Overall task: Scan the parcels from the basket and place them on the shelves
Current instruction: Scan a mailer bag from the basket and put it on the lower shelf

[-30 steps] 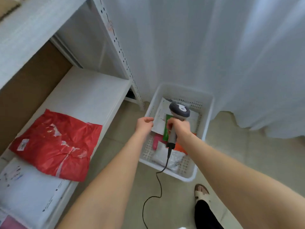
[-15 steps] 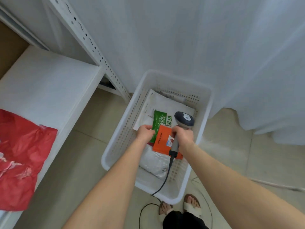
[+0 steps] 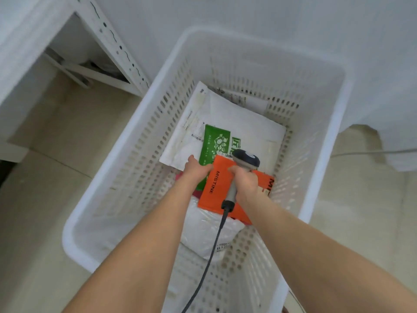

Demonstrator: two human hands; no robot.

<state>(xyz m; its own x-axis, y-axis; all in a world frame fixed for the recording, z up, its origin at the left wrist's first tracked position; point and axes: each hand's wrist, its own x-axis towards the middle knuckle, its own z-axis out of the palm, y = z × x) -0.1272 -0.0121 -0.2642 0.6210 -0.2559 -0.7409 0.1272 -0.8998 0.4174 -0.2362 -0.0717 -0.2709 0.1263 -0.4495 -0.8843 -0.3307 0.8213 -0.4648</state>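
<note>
A white perforated basket [image 3: 140, 154] stands on the floor below me. Inside lie an orange "MISTINE" parcel [image 3: 217, 188], a green packet [image 3: 216, 141], a large white mailer [image 3: 239, 118] and a clear-wrapped white parcel [image 3: 205, 231]. My left hand [image 3: 195, 169] grips the upper left corner of the orange parcel. My right hand [image 3: 244, 180] holds a grey corded barcode scanner [image 3: 246, 159] just above that parcel, its head pointing down into the basket.
The white metal shelf unit [image 3: 29, 41] with its perforated upright [image 3: 117, 41] stands at the left. A white curtain [image 3: 338, 30] hangs behind the basket. Beige tiled floor [image 3: 45, 199] surrounds it. The scanner's cable [image 3: 209, 256] trails down toward me.
I have leaned in over the basket, so it fills the view and the shelf with the red bag has left it. My left hand has closed on the orange parcel's corner.
</note>
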